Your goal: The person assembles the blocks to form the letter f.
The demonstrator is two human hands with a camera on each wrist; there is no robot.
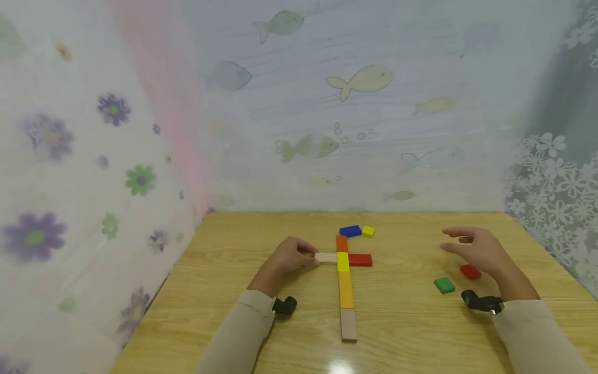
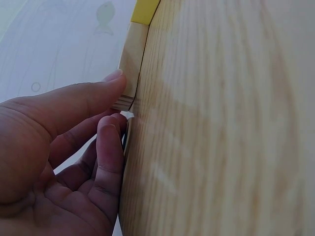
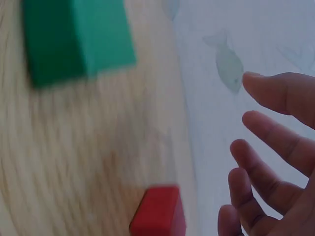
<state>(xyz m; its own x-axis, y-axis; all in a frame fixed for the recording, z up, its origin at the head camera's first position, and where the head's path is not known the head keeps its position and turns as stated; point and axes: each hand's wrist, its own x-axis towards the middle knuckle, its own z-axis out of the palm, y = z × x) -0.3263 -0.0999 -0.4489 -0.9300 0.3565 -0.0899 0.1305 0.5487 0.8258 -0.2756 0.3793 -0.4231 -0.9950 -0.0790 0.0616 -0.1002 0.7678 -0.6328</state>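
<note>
At the left end of a pale wooden block (image 1: pixel 326 257), my left hand (image 1: pixel 295 255) pinches it, the thumb lying along its side in the left wrist view. This block meets a yellow block (image 1: pixel 343 262) at the centre of a cross laid flat on the table. An orange-red block (image 1: pixel 342 243) forms the top arm and a red block (image 1: pixel 361 260) the right one. Below run an orange block (image 1: pixel 345 291) and a greyish-brown block (image 1: pixel 348 324). My right hand (image 1: pixel 478 249) hovers with spread, relaxed fingers above a second red block (image 1: pixel 470 271) and a green block (image 1: pixel 444 285), holding nothing.
Behind the cross lie a blue block (image 1: pixel 350 231) and a small yellow block (image 1: pixel 368 232), close together. The wooden table (image 1: pixel 224 234) ends at the back against a curtain (image 1: pixel 289 192) printed with fish. A flowered curtain (image 1: pixel 79 208) hangs along the left edge.
</note>
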